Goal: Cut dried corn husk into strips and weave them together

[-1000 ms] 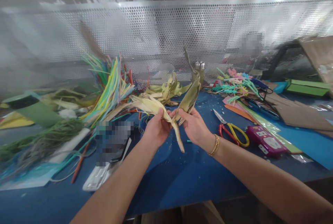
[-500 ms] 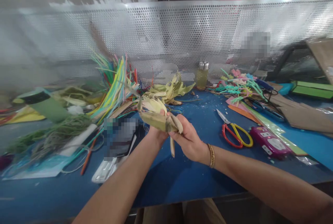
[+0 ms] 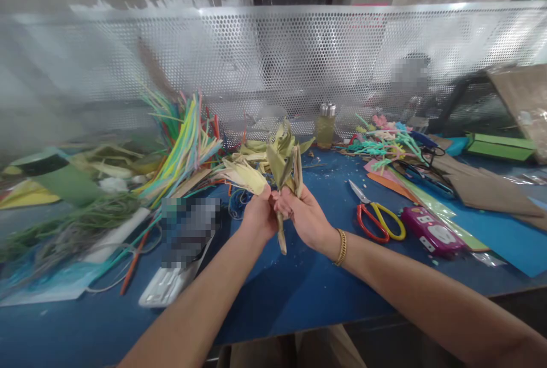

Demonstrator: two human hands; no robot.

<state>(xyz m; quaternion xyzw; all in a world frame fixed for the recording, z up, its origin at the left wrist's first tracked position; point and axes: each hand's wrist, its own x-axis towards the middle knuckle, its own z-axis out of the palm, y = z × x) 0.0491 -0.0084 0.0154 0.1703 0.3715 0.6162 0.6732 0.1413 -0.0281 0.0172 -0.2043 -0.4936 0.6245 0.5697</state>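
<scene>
My left hand (image 3: 257, 217) and my right hand (image 3: 303, 215) meet over the blue table (image 3: 299, 294), both closed on a bunch of dried corn husks (image 3: 273, 171). The pale green and yellow husk leaves stand up and fan out above my fingers. A thin husk tail (image 3: 281, 237) hangs down between the two hands. A gold bracelet (image 3: 341, 246) is on my right wrist.
Red-and-yellow scissors (image 3: 376, 217) and a purple box (image 3: 429, 230) lie to the right. More husks (image 3: 265, 148) and a small jar (image 3: 325, 126) sit behind. Coloured strips (image 3: 183, 140) fan out at left, near dried grass (image 3: 77, 225). A perforated metal screen (image 3: 299, 66) backs the table.
One second ago the hands held two husks spread apart. They then folded the husks down sideways, and now the bunch is gathered and turned upright between both hands.
</scene>
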